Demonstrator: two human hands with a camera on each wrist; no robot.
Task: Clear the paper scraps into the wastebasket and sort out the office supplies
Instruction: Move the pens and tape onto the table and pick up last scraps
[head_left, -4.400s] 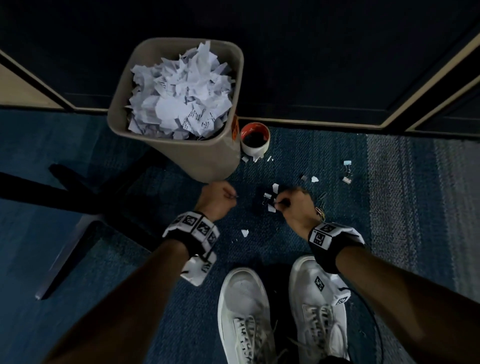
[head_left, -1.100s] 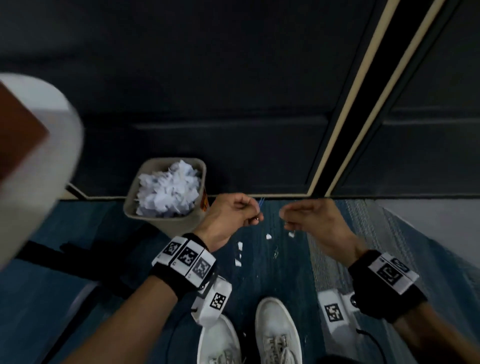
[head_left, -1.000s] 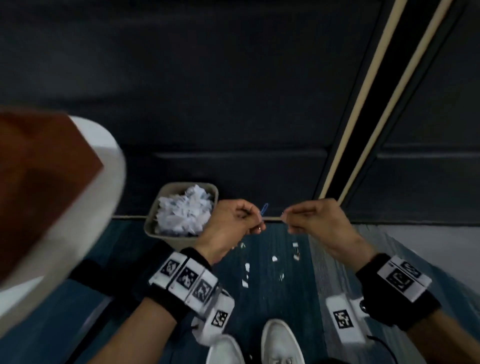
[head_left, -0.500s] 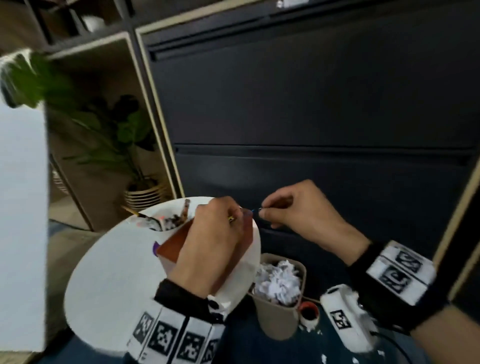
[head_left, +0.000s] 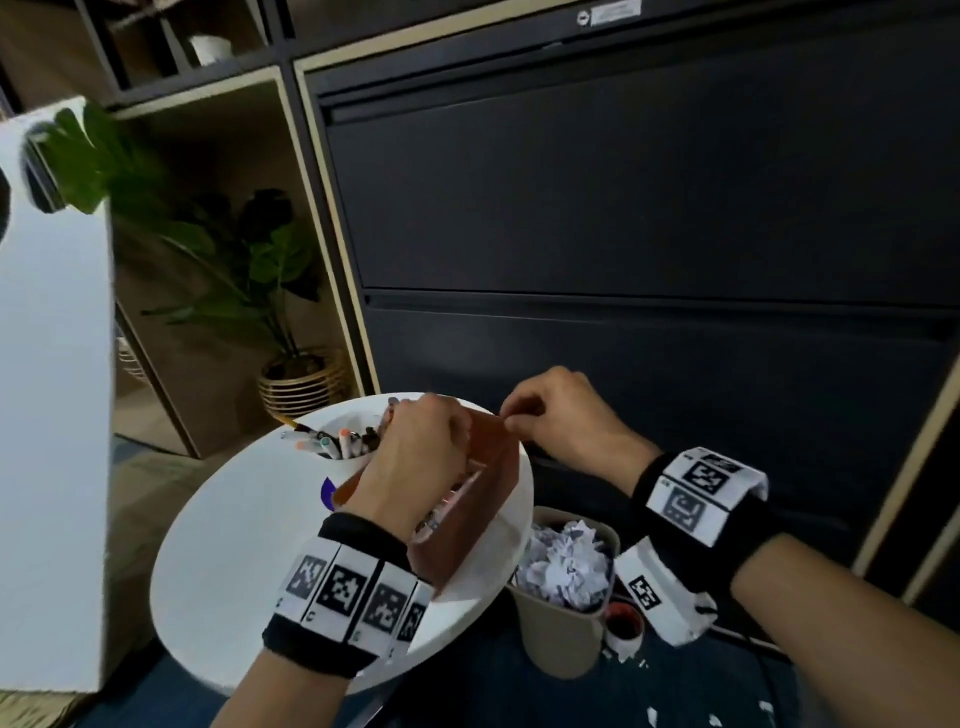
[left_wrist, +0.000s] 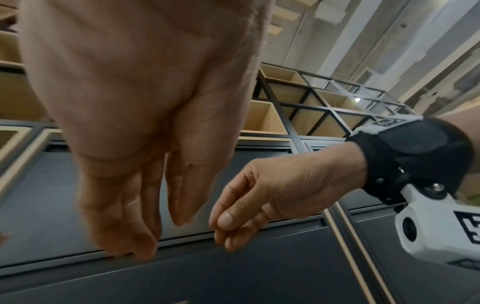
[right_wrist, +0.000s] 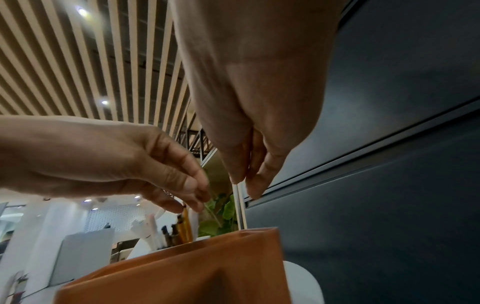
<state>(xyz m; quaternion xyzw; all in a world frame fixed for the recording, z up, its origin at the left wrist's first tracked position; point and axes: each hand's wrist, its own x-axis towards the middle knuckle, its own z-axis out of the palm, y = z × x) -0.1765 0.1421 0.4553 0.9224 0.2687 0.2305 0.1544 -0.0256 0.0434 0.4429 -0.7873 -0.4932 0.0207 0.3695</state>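
A brown organizer box (head_left: 493, 478) stands on a round white table (head_left: 234, 545). My left hand (head_left: 460, 436) hovers over the box, and in the left wrist view its fingers (left_wrist: 145, 242) hang straight down with nothing in them. My right hand (head_left: 506, 418) is at the box's far corner, thumb and fingertips close together. Nothing shows between them in the right wrist view (right_wrist: 246, 185), just above the box (right_wrist: 182, 273). Below the table's right edge stands a beige wastebasket (head_left: 561, 644) full of paper scraps (head_left: 566, 561).
A cup of markers (head_left: 337, 447) stands on the table behind the box. A red-cored tape roll (head_left: 623, 623) lies on the blue carpet by the wastebasket, with small scraps (head_left: 652, 714) nearby. Dark cabinet drawers (head_left: 623, 208) rise straight ahead, a potted plant (head_left: 249, 260) at left.
Both hands have risen from the carpet to above the organizer box on the table. The small blue item seen between my fingers a second ago no longer shows.
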